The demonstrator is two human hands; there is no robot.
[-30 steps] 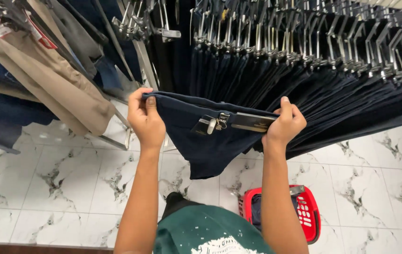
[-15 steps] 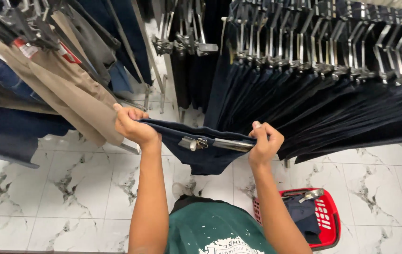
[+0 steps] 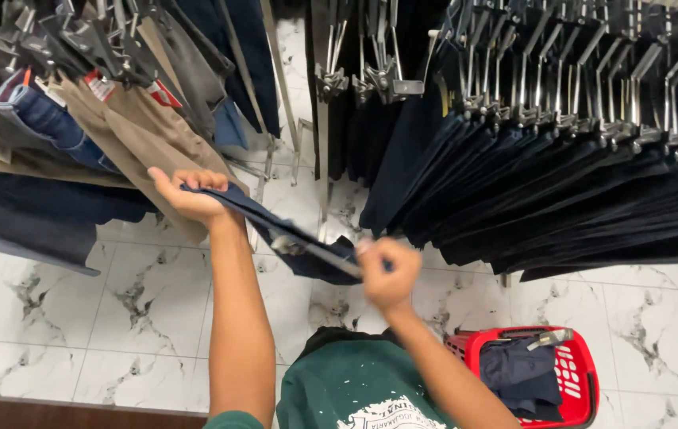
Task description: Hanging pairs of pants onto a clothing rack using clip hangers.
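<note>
navy cloth is pinched in both sets of fingers. left hand [image 3: 188, 195]: fingers curled shut over one end of the folded dark trousers [image 3: 291, 238], knuckles up, at about ten o'clock from the garment's middle. right hand [image 3: 387, 270]: blurred, fist closed on the other end at about four o'clock, gripping the cloth together with the metal clip hanger [image 3: 315, 250] that lies along the waistband.

change since half a second ago: the trousers were held level between the hands; they now slope, left end high toward the tan trousers [image 3: 140, 143], right end low and drawn in toward the body. the left hand has travelled up and out to ten o'clock; the right has dropped. judged from this, the garment is being turned or swung in the hands, and is not yet hung on any rail nor laid down.

surroundings, outward: rack of dark trousers [image 3: 577, 191] on clip hangers, filling twelve to three o'clock. rack of tan, grey and blue denim garments at nine to eleven o'clock. green shirt [image 3: 355, 385] of the person at six o'clock. red basket [image 3: 577, 373] on the marbled white floor tiles [image 3: 77, 318] at five o'clock, holding a dark garment with a hanger on top.
</note>
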